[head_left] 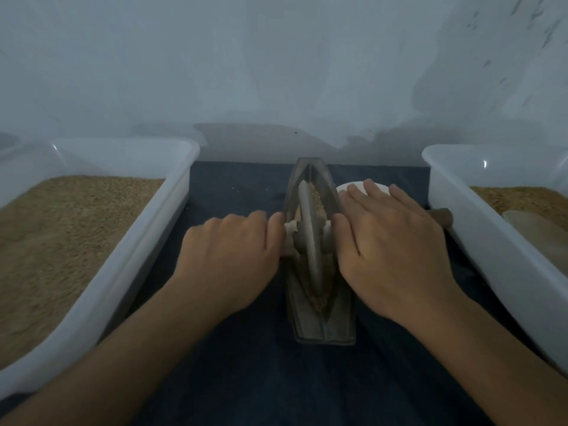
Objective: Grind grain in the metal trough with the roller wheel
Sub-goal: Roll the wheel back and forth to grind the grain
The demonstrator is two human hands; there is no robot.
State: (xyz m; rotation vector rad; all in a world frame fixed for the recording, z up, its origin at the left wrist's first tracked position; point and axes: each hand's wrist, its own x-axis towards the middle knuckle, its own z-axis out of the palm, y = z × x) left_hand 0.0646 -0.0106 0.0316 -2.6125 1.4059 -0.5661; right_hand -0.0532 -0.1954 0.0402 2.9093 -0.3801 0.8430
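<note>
Both hands palm-down w/ fingers straight, left (pixel 233 253) & right (pixel 387 238), pressing roller wheel (pixel 309 238) axle ends.

Grey trough (pixel 322 321), grey wheel (pixel 309 241), tan grain (pixel 318 298), white tubs (pixel 123 272), dark-blue cloth (pixel 246 364).

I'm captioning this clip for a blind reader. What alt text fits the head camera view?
Two hands, left hand and right hand, press an axle handle each side of a roller wheel standing in a narrow metal trough of grain. White tubs of grain sit left and right on dark blue cloth.
</note>
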